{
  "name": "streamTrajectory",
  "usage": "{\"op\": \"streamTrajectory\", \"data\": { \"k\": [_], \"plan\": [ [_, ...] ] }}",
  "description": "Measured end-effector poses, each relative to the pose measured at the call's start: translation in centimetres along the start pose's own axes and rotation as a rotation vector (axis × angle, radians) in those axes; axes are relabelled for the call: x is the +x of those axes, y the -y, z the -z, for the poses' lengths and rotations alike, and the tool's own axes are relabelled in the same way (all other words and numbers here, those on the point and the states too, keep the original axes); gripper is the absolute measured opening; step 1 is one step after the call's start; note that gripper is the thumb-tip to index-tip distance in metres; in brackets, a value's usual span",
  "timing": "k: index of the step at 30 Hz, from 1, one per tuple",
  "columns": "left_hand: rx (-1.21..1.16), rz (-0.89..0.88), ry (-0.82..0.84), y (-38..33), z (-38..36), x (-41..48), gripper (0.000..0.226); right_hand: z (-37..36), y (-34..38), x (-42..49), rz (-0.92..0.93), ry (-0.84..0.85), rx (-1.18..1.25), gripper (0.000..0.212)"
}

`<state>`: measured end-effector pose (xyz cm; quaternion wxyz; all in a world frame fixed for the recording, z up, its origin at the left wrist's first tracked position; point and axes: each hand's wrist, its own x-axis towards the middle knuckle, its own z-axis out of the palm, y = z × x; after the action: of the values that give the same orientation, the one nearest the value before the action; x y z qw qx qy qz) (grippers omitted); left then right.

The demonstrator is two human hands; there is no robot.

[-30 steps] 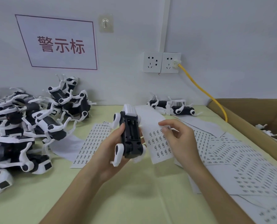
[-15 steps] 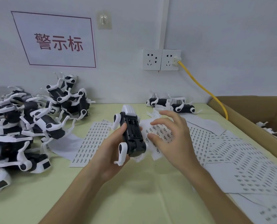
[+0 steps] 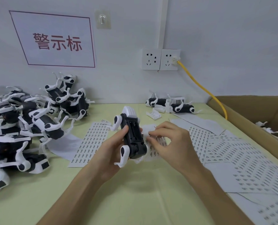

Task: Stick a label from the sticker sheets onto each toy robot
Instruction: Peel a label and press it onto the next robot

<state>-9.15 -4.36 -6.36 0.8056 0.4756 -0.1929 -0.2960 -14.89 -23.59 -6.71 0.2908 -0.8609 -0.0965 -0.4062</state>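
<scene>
My left hand [image 3: 109, 153] grips a black-and-white toy robot [image 3: 133, 135] above the table's middle, belly up, with its open battery bay facing me. Right beside it lies a small sticker sheet [image 3: 153, 153], partly hidden by my right hand [image 3: 172, 143]. That hand's fingers are curled, and thumb and forefinger pinch at the sheet's edge close to the robot's side. Whether a label is lifted off I cannot tell.
A pile of several toy robots [image 3: 21, 127] fills the left. Another sticker sheet [image 3: 91, 142] lies left of centre, and more sheets [image 3: 232, 156] cover the right. Two robots [image 3: 182, 108] lie by the wall. A cardboard box [image 3: 248, 114] stands at the right, with a yellow cable [image 3: 203, 88] above it.
My right hand lowered the sticker sheet it held up, laid it on the table next to the robot, and now curls its fingers onto it. The left hand tilted the robot slightly.
</scene>
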Motion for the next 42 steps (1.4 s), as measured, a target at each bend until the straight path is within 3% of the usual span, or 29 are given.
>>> {"op": "streamTrajectory", "data": {
  "k": [12,22,27,34,42],
  "plan": [
    [0.086,0.095,0.198,0.01,-0.94,-0.54,0.045,-0.66,0.21,-0.33,-0.074,0.055,0.041,0.013],
    [0.125,0.121,0.049,0.07,-0.53,-0.18,0.043,-0.64,-0.21,-0.24,-0.258,0.121,0.113,0.014],
    [0.005,0.144,0.035,0.01,-0.65,-0.25,0.042,-0.34,-0.23,-0.12,-0.387,0.151,0.206,0.009],
    [-0.023,0.144,0.026,0.20,-0.36,-0.21,0.045,-0.71,0.30,-0.27,-0.376,0.065,0.205,0.012],
    [0.148,0.127,0.061,0.80,-0.11,0.14,0.046,-0.86,0.04,-0.42,-0.331,0.127,0.170,0.015]
  ]
}}
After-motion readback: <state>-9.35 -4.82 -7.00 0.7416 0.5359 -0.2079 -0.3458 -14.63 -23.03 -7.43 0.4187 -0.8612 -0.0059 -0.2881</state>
